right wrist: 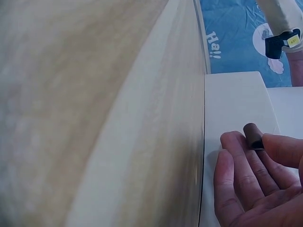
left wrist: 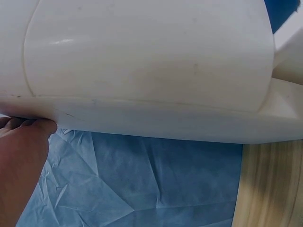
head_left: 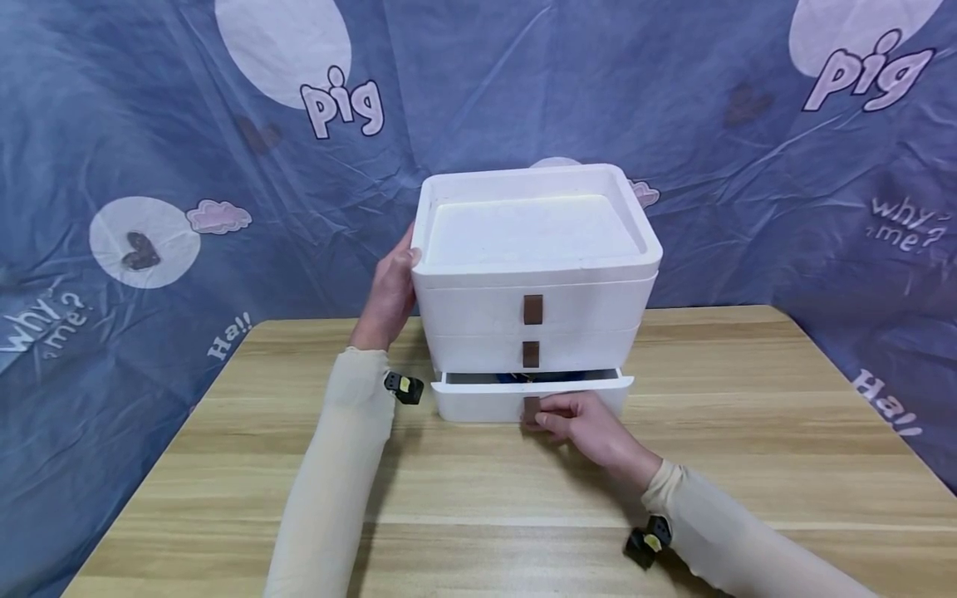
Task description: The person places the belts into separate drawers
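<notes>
A white storage unit with stacked drawers [head_left: 534,311] and a tray-like top stands on the table. Its bottom drawer [head_left: 478,404] is pulled partly out, with something dark blue [head_left: 553,377] showing in the gap. My right hand [head_left: 583,423] pinches the brown pull tab [right wrist: 253,136] of this drawer between thumb and fingers. In the right wrist view, the other fingers extend beside the tab, near the drawer front. My left hand [head_left: 390,291] rests against the unit's left side near the top rim, thumb at the front corner. In the left wrist view its fingers press along the white wall [left wrist: 142,61].
Two more brown tabs [head_left: 532,309] mark the upper drawers, which are closed. The wooden table [head_left: 478,531] reaches back to a blue printed cloth [head_left: 463,91] hanging behind the unit. Small black cameras [head_left: 404,388] sit on both wrists.
</notes>
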The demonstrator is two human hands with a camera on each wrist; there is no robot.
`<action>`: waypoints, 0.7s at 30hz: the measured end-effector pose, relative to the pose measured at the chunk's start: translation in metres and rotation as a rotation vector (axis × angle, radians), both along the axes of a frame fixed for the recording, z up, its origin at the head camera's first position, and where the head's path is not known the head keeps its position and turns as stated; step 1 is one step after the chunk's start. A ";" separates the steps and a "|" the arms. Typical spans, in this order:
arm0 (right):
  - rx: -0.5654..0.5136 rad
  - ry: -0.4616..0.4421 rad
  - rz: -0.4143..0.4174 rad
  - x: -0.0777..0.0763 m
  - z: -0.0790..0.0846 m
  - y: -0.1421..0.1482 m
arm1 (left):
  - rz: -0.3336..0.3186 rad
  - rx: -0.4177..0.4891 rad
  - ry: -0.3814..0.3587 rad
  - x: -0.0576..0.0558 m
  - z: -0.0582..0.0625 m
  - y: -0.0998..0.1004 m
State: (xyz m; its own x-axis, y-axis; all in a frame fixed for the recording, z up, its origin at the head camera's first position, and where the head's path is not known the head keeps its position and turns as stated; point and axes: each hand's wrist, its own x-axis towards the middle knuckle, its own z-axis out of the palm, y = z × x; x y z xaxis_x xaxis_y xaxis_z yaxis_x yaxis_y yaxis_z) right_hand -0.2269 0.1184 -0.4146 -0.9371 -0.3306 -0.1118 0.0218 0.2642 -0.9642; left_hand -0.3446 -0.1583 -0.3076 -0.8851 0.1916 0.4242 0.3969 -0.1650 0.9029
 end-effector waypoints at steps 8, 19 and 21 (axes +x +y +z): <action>0.043 -0.012 -0.059 -0.001 0.002 -0.001 | 0.000 -0.010 0.006 -0.001 -0.002 0.000; 0.016 -0.021 -0.046 -0.004 0.000 -0.002 | -0.006 0.012 0.018 0.000 -0.001 0.000; 0.018 -0.021 -0.048 -0.004 0.000 -0.002 | -0.008 0.012 0.022 0.000 -0.001 0.001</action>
